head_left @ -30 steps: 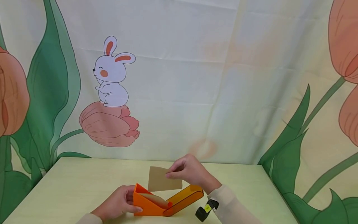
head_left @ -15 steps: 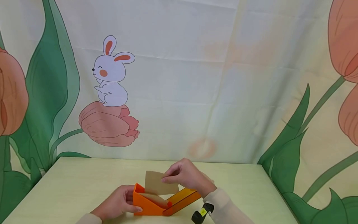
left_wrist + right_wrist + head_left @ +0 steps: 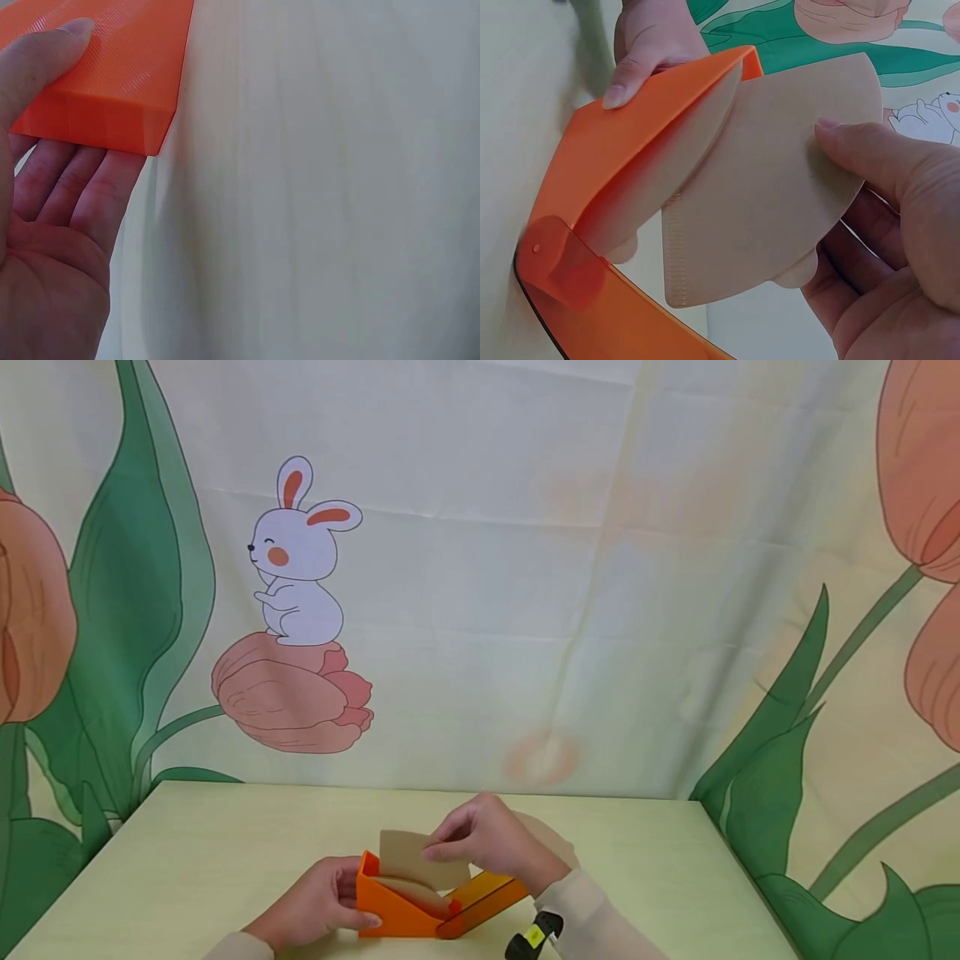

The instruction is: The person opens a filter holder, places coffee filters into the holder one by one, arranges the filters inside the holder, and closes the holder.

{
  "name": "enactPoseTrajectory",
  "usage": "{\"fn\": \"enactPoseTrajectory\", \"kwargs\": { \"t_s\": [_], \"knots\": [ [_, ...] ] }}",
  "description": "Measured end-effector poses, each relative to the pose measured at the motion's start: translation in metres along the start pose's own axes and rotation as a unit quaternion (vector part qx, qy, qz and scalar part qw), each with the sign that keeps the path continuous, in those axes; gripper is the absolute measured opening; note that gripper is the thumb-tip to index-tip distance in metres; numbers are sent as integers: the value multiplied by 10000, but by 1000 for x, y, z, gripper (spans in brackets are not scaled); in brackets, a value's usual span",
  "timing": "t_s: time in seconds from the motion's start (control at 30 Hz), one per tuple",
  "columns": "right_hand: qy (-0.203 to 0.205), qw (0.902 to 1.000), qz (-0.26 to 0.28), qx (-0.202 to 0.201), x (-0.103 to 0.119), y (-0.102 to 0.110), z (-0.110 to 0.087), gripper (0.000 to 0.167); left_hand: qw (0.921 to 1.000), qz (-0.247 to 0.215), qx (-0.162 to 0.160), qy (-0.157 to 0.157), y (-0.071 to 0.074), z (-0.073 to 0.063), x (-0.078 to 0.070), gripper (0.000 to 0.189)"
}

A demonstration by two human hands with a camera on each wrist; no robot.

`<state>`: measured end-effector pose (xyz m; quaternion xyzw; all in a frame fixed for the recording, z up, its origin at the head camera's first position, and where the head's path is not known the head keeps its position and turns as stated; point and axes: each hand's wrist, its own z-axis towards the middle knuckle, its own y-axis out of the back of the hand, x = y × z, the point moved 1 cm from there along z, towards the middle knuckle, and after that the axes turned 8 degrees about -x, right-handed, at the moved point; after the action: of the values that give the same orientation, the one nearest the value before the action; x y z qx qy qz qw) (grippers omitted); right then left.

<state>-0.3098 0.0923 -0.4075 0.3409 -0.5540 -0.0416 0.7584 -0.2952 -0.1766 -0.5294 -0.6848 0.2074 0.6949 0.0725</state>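
An orange wedge-shaped holder [image 3: 390, 906] stands on the pale table [image 3: 187, 852], its clear orange lid [image 3: 480, 897] swung open to the right. My left hand [image 3: 315, 906] grips the holder's left side, thumb on top [image 3: 45, 52], fingers underneath. My right hand [image 3: 487, 843] pinches a brown paper coffee filter [image 3: 408, 858] between thumb and fingers, held over the holder's mouth. In the right wrist view the filter [image 3: 772, 202] is partly inside the holder [image 3: 630, 157], beside other filters in it.
A printed backdrop with a rabbit [image 3: 300, 556] and tulips hangs behind the table. A black wrist strap with a yellow tag [image 3: 532, 937] shows on my right sleeve. Bare tabletop [image 3: 337, 187] lies right of the holder.
My right hand has brought the filter down and left, from above the holder into its mouth. The left hand has kept its hold.
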Motion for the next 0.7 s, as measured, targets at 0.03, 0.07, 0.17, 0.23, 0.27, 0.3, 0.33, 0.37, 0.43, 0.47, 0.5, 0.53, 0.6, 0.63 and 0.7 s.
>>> {"fn": "enactPoseTrajectory", "kwargs": {
  "t_s": [0.03, 0.07, 0.17, 0.23, 0.27, 0.3, 0.33, 0.37, 0.43, 0.47, 0.5, 0.53, 0.6, 0.63, 0.7],
  "knots": [
    [5, 10000, -11, 7, 0, -1, 0, 4, 10000, 22, -6, 9, 0, 0, 0, 57],
    [23, 10000, -14, 11, 0, -2, 0, 5, 10000, 45, -11, 20, 0, 0, 0, 57],
    [108, 9999, -40, 43, 0, -5, 0, 5, 10000, 29, -1, 75, 1, 1, 0, 58],
    [140, 9998, -78, 69, 0, -7, 0, 5, 9999, -18, 11, 98, 1, 1, 0, 59],
    [145, 9998, -88, 85, 0, -8, 0, 5, 9999, -42, 24, 95, 1, 1, 0, 59],
    [128, 9998, -111, 103, 0, -8, 0, 5, 9999, -75, 35, 92, 1, 1, 0, 59],
    [100, 9998, -134, 121, 0, -9, -1, 5, 9999, -93, 48, 82, 1, 1, 0, 59],
    [71, 9998, -139, 138, 0, -10, -1, 5, 9999, -102, 55, 67, 1, 0, 0, 59],
    [6, 9997, -153, 164, 0, -12, -1, 5, 9999, -108, 72, 41, 0, 0, -1, 58],
    [-29, 9997, -153, 178, 0, -12, -1, 4, 9999, -100, 74, 39, 0, 0, -1, 58],
    [-48, 9997, -155, 187, 0, -13, -1, 4, 9999, -97, 71, 50, 0, 0, -1, 59],
    [-54, 9997, -157, 193, 0, -14, -1, 4, 9999, -85, 69, 60, 0, 0, -2, 59],
    [-85, 9996, -150, 221, -1, -16, -1, 4, 9999, -66, 66, 73, 0, -1, -2, 59],
    [-91, 9996, -136, 249, -2, -16, 0, 4, 9999, -66, 67, 80, 0, -1, -2, 59],
    [-106, 9994, -141, 292, -3, -18, 0, 4, 9999, -109, 80, 53, -1, -1, -2, 58]
  ]
}}
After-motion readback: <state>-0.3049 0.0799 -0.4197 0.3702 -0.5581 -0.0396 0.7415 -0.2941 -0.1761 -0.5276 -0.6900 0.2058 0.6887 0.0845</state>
